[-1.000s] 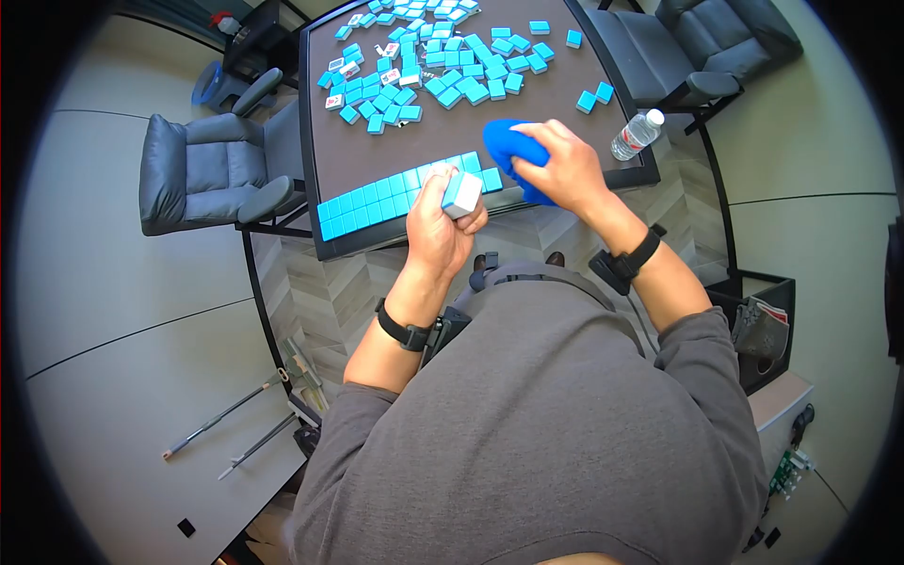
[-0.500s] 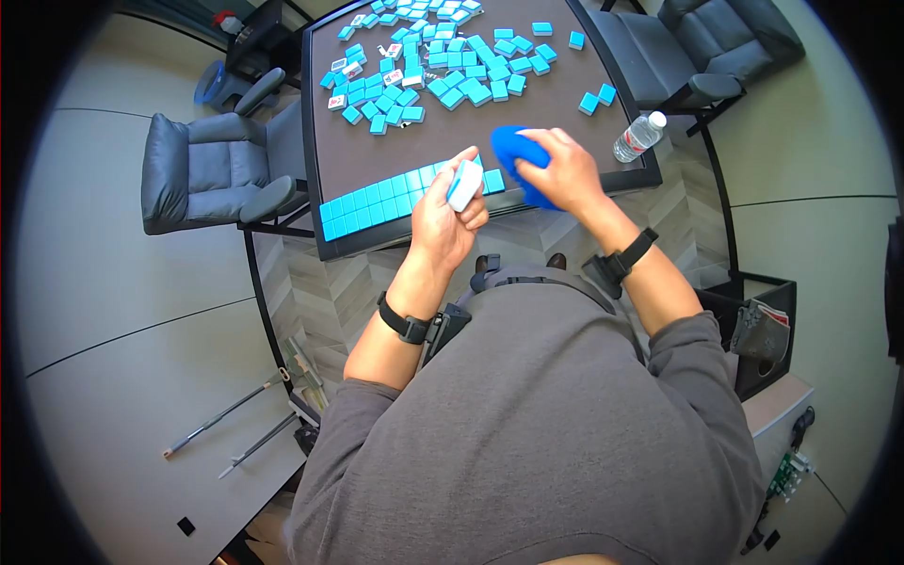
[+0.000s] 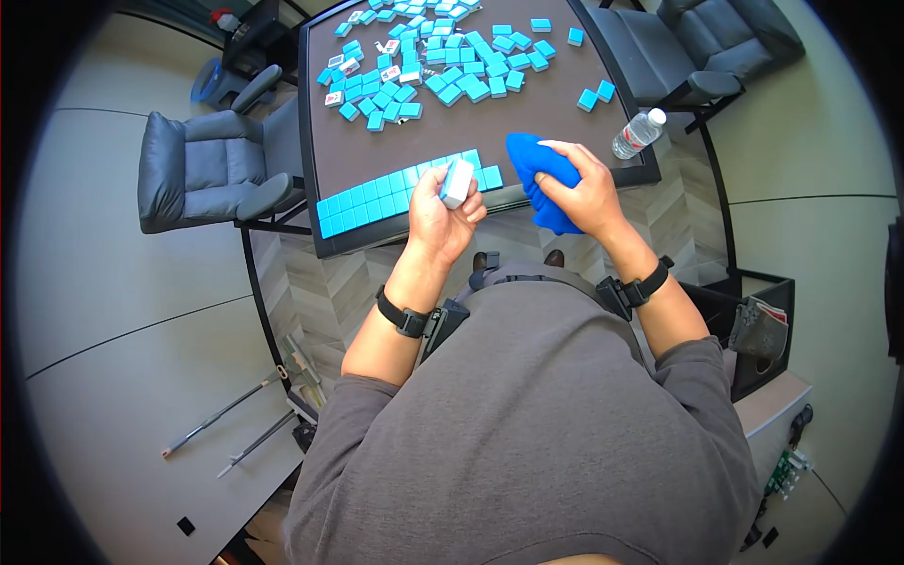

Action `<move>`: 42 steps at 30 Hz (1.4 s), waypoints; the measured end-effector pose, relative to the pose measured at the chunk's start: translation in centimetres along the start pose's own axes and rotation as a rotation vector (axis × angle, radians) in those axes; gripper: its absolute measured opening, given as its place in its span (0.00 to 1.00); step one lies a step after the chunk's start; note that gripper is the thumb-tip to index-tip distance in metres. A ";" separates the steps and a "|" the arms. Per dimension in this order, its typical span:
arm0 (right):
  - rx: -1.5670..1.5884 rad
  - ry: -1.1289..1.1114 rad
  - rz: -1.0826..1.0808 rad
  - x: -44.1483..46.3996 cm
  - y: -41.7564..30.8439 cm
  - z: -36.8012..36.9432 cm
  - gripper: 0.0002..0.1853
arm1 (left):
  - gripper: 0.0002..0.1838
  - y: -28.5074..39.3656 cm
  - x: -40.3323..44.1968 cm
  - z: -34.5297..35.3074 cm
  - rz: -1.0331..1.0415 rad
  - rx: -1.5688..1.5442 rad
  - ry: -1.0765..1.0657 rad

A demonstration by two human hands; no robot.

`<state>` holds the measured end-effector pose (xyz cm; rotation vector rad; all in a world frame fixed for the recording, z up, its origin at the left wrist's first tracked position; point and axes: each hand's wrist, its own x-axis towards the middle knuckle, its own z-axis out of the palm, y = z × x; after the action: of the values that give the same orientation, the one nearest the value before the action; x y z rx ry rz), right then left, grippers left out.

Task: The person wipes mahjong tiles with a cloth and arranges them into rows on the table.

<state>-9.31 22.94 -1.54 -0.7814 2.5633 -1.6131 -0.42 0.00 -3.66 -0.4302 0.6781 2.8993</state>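
Observation:
Between the fingers of my left hand point(image 3: 439, 215) is a mahjong tile point(image 3: 459, 185), its white side up and a strip of blue at its left edge. My right hand point(image 3: 588, 196) grips a bunched blue cloth point(image 3: 546, 179), held apart from the tile. Below my left hand, two rows of blue-backed mahjong tiles point(image 3: 372, 201) lie side by side along the table's near edge; the hand covers part of them. Farther back many loose mahjong tiles point(image 3: 461, 66) are scattered, most blue side up and a few showing white faces.
The brown table point(image 3: 452, 137) has a raised black rim. A water bottle point(image 3: 638, 134) stands at its right corner. Grey armchairs are at the left point(image 3: 221, 169) and right point(image 3: 697, 56). A black box point(image 3: 763, 367) with a grey pouch is to my right.
My right hand has moved right and slightly toward me with the cloth, away from the tile. My left hand has turned the tile a little, more upright.

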 end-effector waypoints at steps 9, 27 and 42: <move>-0.102 -0.128 -0.457 0.1 -7.4 0.7 0.26 | 0.17 -1.6 -0.1 8.4 0.164 0.079 0.537; -0.091 -0.106 -0.553 0.4 -6.5 1.3 0.28 | 0.19 -1.5 -0.5 5.0 0.136 0.060 0.392; -0.167 -0.022 0.015 0.6 1.6 -0.4 0.23 | 0.16 1.0 -1.7 2.2 0.062 0.003 0.038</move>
<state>-10.61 23.56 -2.53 -0.7835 2.7081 -1.3909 0.52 0.00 -0.85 -0.4739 0.7143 2.9541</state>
